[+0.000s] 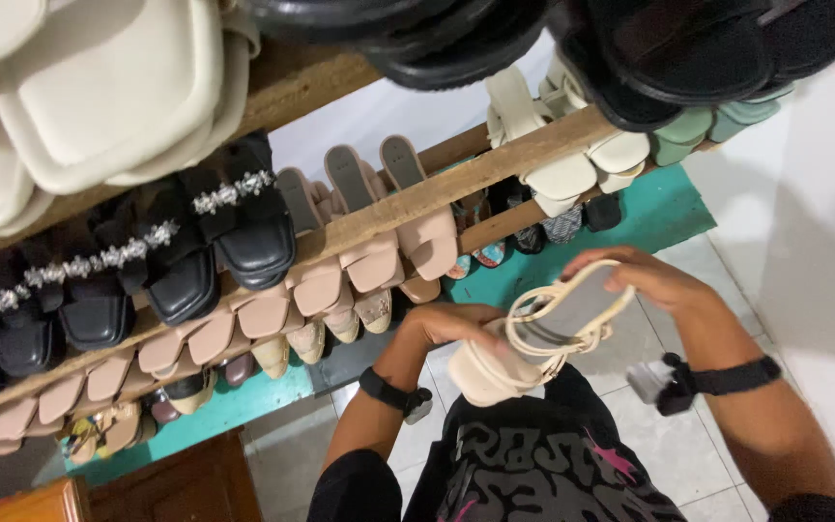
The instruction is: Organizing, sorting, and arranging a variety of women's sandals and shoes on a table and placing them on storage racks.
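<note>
I hold a cream strappy sandal (533, 333) in front of my chest with both hands. My left hand (451, 324) grips its toe end from the left. My right hand (645, 278) clasps the heel end and the thin looped straps from above. The sandal is tilted, sole towards me, with its toe end lower left. A black band sits on each of my wrists.
A slanted wooden shoe rack (495, 174) fills the left and top. It carries black sandals with glittering straps (186, 242), pink slides (359, 261), cream slides (99, 87) and black shoes (688, 48). Below are a teal floor strip (649, 217), grey tiles and a brown wooden cabinet (176, 488).
</note>
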